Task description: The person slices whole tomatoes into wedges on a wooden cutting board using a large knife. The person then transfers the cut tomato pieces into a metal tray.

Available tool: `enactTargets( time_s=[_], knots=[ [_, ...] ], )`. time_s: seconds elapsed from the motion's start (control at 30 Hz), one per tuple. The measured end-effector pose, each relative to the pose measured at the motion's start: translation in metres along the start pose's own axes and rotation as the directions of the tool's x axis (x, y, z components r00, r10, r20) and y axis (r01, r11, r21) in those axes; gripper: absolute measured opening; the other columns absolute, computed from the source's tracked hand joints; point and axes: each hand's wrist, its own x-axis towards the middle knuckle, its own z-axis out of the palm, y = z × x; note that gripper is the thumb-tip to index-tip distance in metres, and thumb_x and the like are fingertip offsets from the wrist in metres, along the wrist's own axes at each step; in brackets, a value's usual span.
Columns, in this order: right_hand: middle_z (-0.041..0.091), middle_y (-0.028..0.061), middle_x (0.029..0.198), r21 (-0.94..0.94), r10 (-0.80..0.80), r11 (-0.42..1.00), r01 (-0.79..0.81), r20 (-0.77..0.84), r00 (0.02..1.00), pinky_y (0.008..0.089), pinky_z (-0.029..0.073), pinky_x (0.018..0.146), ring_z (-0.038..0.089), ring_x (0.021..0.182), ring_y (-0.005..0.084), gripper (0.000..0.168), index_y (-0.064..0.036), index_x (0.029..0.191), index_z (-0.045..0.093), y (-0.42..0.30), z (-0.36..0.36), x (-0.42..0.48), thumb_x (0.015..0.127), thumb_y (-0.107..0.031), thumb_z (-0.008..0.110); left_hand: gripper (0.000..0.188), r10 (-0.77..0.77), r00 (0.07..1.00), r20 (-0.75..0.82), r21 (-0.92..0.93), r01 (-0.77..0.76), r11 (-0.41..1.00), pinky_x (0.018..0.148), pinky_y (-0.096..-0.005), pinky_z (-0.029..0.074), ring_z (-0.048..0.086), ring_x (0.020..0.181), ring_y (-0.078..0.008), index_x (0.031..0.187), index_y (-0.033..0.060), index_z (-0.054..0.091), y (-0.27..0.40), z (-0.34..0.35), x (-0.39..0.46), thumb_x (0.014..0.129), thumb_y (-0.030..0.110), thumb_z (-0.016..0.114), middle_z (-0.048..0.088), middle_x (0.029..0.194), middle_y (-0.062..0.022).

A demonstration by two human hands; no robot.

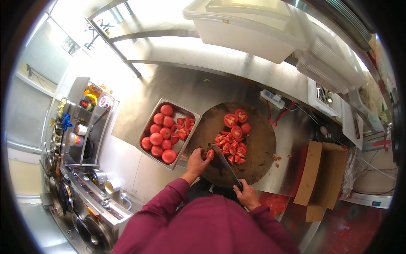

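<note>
On a round wooden chopping block [203, 127], my left hand [198, 162] holds a piece of tomato [210, 154] at the block's left edge. My right hand [246, 193] grips the handle of a cleaver [226, 165]. Its blade stands edge down just right of that piece, beside a heap of cut tomato chunks [233, 149]. Behind the heap lie tomato halves [231, 120], some with the cut face up. To the left, a steel pan [187, 155] holds several whole tomatoes [156, 138] and some cut chunks [182, 130].
A power strip [272, 99] with red and white cords lies behind the block. An open cardboard box [320, 181] stands at the right. White plastic tubs [247, 38] sit on a steel shelf [171, 65] above the counter. A stove [92, 193] with woks is at the lower left.
</note>
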Motion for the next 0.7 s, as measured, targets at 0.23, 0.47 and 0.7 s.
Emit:
enactTargets(
  time_s=[0.23, 0.47, 0.7],
  knots=[
    [0.074, 0.0212, 0.089, -0.094, -0.057, 0.994, 0.062, 0.056, 0.997, 0.0520, 0.056, 0.070, 0.071, 0.084, 0.0450, 0.027, -0.009, 0.117, 0.061, -0.006, 0.012, 0.012, 0.099, -0.027, 0.069, 0.036, -0.018, 0.999, 0.050, 0.104, 0.013, 0.994, 0.075, -0.0479, 0.052, 0.065, 0.088, -0.0399, 0.095, 0.0043, 0.062, -0.005, -0.003, -0.006, 0.087, 0.034, 0.080, 0.064, 0.093, -0.0167],
    [0.072, 0.0228, 0.086, -0.077, -0.008, 0.997, 0.015, 0.094, 0.996, 0.0533, 0.055, 0.070, 0.070, 0.083, 0.0466, 0.027, -0.008, 0.115, 0.061, 0.021, 0.007, 0.003, 0.097, -0.026, 0.070, 0.031, -0.041, 0.999, 0.031, 0.157, 0.036, 0.987, 0.075, -0.0483, 0.053, 0.066, 0.088, -0.0400, 0.094, 0.0038, 0.063, -0.008, -0.009, -0.005, 0.088, 0.030, 0.078, 0.066, 0.090, -0.0171],
    [0.072, 0.0227, 0.085, -0.023, 0.091, 0.996, -0.091, 0.008, 0.996, 0.0511, 0.055, 0.069, 0.071, 0.082, 0.0456, 0.028, -0.006, 0.115, 0.064, 0.027, -0.001, -0.015, 0.096, -0.026, 0.072, 0.028, -0.037, 0.992, 0.121, -0.120, 0.052, 0.991, 0.081, -0.0454, 0.057, 0.071, 0.094, -0.0388, 0.110, 0.0033, 0.068, -0.006, 0.003, -0.001, 0.089, 0.020, 0.075, 0.074, 0.098, -0.0183]
  ],
)
